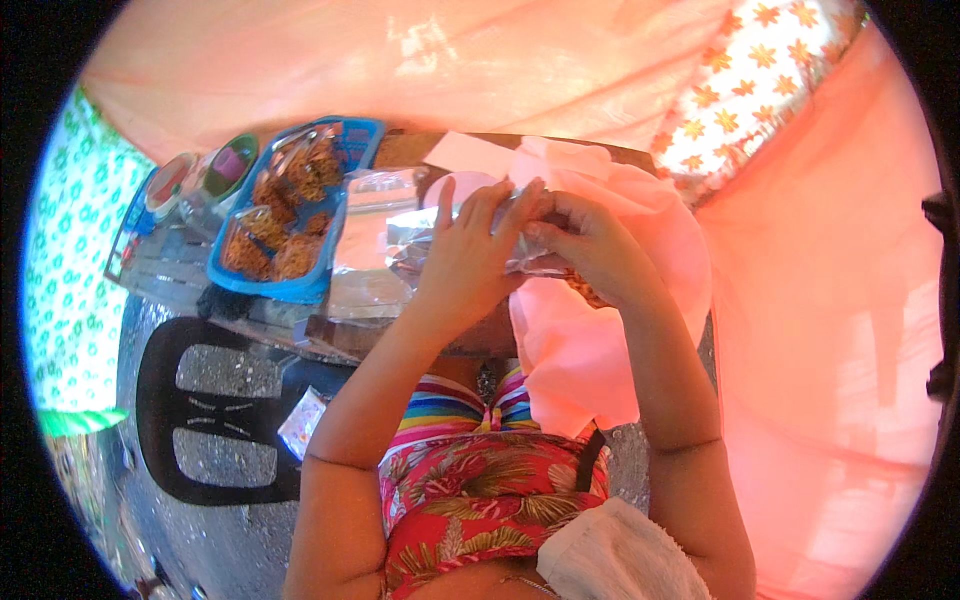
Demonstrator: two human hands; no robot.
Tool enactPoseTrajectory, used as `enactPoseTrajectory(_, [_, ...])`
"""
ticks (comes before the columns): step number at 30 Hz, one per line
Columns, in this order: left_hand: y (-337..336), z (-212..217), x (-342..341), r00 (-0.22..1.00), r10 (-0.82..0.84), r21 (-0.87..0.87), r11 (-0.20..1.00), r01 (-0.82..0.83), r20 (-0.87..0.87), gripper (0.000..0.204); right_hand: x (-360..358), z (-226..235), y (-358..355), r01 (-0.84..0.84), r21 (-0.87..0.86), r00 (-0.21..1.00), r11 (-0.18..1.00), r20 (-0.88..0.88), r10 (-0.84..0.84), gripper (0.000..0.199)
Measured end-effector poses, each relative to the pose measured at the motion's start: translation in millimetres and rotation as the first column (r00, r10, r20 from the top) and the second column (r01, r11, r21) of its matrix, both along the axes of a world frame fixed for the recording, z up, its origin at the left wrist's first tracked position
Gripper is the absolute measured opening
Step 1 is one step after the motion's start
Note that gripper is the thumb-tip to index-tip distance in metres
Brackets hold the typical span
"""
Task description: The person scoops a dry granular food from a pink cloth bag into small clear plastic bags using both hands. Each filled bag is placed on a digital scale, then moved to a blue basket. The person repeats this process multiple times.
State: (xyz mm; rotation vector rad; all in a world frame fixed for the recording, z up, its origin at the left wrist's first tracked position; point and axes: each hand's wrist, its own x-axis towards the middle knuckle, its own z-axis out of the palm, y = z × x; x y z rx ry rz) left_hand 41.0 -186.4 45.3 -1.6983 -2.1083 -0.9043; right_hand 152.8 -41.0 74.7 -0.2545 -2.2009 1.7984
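Note:
A clear, crinkled plastic bag (405,232) is between my hands above the near edge of the table. My left hand (472,250) is over the bag, its fingers long and slightly apart; its thumb is hidden behind the plastic. On the other side, my right hand (595,240) pinches the bag with bent fingers, close to my left fingertips. Glare and my hands hide most of what the bag contains. Beneath my right hand, brown crunchy pieces (585,288) show beside a pink cloth (575,345).
Left of the hands, a stack of clear plastic packaging (372,235) lies beside a blue basket (318,288) of bagged brown snacks. Farther left are a green tub (228,170) and a lidded round container (172,185). A black chair (165,420) stands at the left.

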Motion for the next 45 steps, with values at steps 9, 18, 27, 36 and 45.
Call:
enactPoseTrajectory(9, [-32, -7, -30, 0.977, 0.175, -0.058, 0.984, -0.169, 0.124, 0.098, 76, 21, 71, -0.202, 0.703, 0.885, 0.682, 0.429, -0.181, 0.050])
enactPoseTrajectory(18, [-36, -22, 7, 0.966, 0.125, -0.032, 0.992, -0.121, 0.228, 0.101, 55, -74, 100, 0.056, 0.677, 0.902, 0.734, 0.280, -0.328, 0.047])
enactPoseTrajectory(27, [-46, -16, 1, 0.951, 0.203, -0.045, 0.979, -0.198, 0.234, 0.105, 36, 3, 137, -0.104, 0.681, 0.775, 0.725, 0.512, -0.369, 0.021])
enactPoseTrajectory(36, [-31, -4, 9, 0.913, 0.129, 0.095, 0.979, -0.179, 0.386, 0.112, 36, -49, 85, -0.213, 0.757, 0.968, 0.618, 0.251, 0.025, 0.028])
enactPoseTrajectory(45, [-47, -15, 10, 0.882, 0.119, 0.161, 0.964, -0.213, 0.456, 0.111, 61, -23, 151, -0.079, 0.551, 0.902, 0.831, 0.395, -0.176, 0.025])
